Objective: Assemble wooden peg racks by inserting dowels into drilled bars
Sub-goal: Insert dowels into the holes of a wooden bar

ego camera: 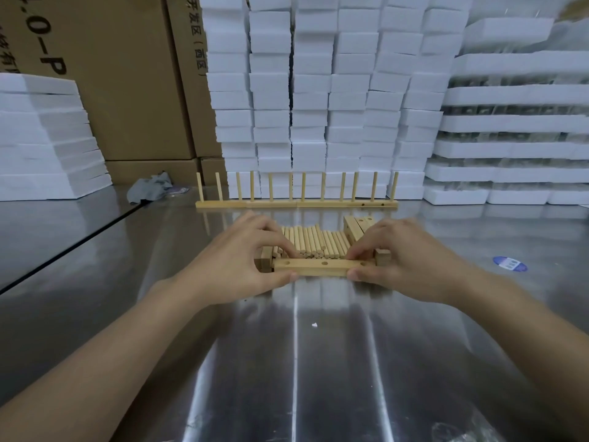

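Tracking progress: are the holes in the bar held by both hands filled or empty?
Empty: the bar shows three dark open holes on top; nothing stands in them.

Both of my hands are bare: the left hand (242, 263) and the right hand (404, 263) show plain knuckles and short, trimmed thumbnails. My left forearm (111, 355) and right forearm (522, 320) are bare as well, uncovered out to the edge of my view, slim at the wrists and broadening toward the elbows.
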A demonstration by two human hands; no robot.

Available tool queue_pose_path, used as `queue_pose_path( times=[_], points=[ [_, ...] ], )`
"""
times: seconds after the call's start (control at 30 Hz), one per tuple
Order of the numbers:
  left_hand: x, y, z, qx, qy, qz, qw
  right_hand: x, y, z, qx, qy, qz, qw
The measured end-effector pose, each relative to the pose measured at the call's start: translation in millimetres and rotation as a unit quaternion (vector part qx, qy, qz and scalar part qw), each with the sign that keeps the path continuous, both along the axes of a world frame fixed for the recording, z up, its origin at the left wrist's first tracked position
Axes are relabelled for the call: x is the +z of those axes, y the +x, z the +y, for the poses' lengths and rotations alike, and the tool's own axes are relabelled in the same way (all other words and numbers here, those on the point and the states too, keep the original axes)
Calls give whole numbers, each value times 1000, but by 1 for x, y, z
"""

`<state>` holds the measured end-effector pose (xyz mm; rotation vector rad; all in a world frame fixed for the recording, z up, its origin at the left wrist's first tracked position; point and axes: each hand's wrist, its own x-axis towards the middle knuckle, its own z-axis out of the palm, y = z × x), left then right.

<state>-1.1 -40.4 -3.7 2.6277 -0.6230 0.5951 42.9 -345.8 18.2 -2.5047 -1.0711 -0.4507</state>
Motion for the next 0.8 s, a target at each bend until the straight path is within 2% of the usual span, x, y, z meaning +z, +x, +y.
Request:
queue_pose_path(
  times=[0.2,0.33,0.4,0.53,0.63,0.8],
  points=[
    [-3,-2,-6,-13,16,41,999,-12,0,9,-31,-102,15,994],
    [-2,-5,-10,-7,51,58,997,-17,0,10,-37,-134,39,990],
    [2,-8,-9,2,45,9,999,-16,0,7,-41,-121,32,991],
    [9,-9,-7,51,-60,-110,991,-15,1,6,-63,-17,7,998],
    [6,-5,-6,86,-100,-140,981,-17,5,9,-88,19,-30,996],
    [-4,4,-5,125,-29,-151,980,-20,7,12,-110,43,-40,992]
  ],
)
